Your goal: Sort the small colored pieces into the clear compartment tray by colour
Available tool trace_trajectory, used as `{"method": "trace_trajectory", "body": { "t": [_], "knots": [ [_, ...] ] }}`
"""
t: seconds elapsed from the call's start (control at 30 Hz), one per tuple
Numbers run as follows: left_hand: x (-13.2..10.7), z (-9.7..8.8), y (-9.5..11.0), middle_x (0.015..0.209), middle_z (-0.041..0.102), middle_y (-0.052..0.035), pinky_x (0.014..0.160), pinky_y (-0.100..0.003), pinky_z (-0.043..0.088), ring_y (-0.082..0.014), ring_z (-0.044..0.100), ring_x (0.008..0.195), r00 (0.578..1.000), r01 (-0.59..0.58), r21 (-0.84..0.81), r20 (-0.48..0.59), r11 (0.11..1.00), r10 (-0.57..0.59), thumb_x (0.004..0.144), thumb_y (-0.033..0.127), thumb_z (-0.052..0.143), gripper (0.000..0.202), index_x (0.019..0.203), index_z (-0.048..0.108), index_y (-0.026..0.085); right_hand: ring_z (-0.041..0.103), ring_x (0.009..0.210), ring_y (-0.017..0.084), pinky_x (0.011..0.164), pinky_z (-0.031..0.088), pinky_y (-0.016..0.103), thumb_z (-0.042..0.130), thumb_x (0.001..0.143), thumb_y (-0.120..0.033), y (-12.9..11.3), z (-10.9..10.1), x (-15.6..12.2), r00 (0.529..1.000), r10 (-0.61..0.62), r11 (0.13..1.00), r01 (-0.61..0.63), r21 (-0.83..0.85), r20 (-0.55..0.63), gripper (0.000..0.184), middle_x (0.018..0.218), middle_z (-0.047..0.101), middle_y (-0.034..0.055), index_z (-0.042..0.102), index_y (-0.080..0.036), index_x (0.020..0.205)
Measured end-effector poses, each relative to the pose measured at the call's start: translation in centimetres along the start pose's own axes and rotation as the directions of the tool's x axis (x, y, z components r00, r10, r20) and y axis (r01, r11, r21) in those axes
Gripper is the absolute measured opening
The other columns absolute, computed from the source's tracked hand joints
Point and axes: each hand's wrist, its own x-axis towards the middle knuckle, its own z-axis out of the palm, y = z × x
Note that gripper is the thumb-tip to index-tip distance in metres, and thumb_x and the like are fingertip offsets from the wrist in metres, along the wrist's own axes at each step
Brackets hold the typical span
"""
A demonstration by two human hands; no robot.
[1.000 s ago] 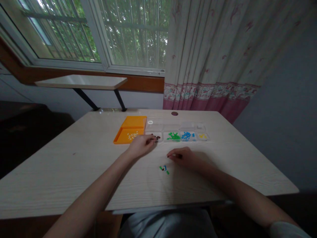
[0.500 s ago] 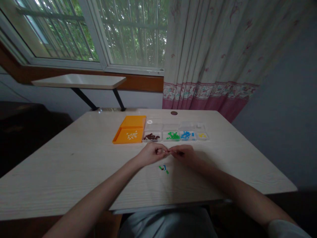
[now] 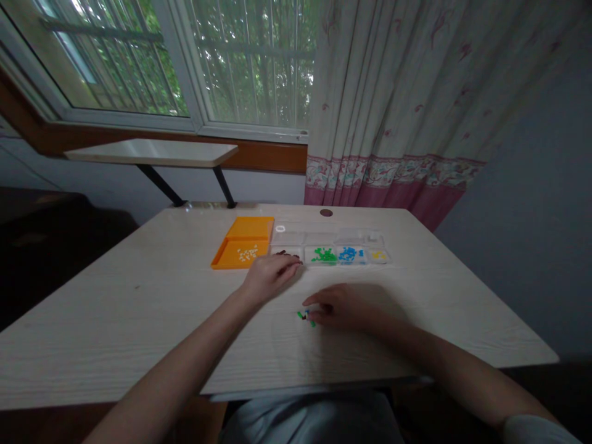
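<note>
My left hand is at the near edge of the compartment with the dark brown small pieces and covers part of them. Its fingers are drawn together; whatever they hold is too small or hidden. Lower on the table, my right hand has thumb and index finger apart, around a little group of small toy pieces. A green piece and a dark brown piece show there, with blue partly behind the fingers. Another green piece lies just below the thumb.
A clear compartment box holds green pieces, blue pieces and yellow pieces. Left of it, an open orange case contains white pieces. A raised shelf stands at the back left.
My hands, which met at the fingertips, have separated. The left moved toward the brown pieces; the right came down to the little group on the table and its fingers spread.
</note>
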Motion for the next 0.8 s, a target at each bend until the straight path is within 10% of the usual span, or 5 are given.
{"method": "trace_trajectory", "body": {
  "t": [0.8],
  "knots": [
    [0.05, -0.14, -0.1, 0.078, 0.07, -0.0033, 0.063, -0.019, 0.048, -0.0113, 0.065, 0.067, 0.97, -0.155, 0.131, -0.17, 0.979, 0.176, 0.083, 0.025, 0.051, 0.016, 0.086, 0.065, 0.016, 0.059, 0.063, 0.013, 0.063, 0.045, 0.023, 0.054, 0.08, -0.028, 0.21, 0.01, 0.24, 0.999, 0.038, 0.997, -0.038, 0.061, 0.001, 0.025, 0.078, 0.069, 0.0035, 0.065, -0.018, 0.1]
  ]
}}
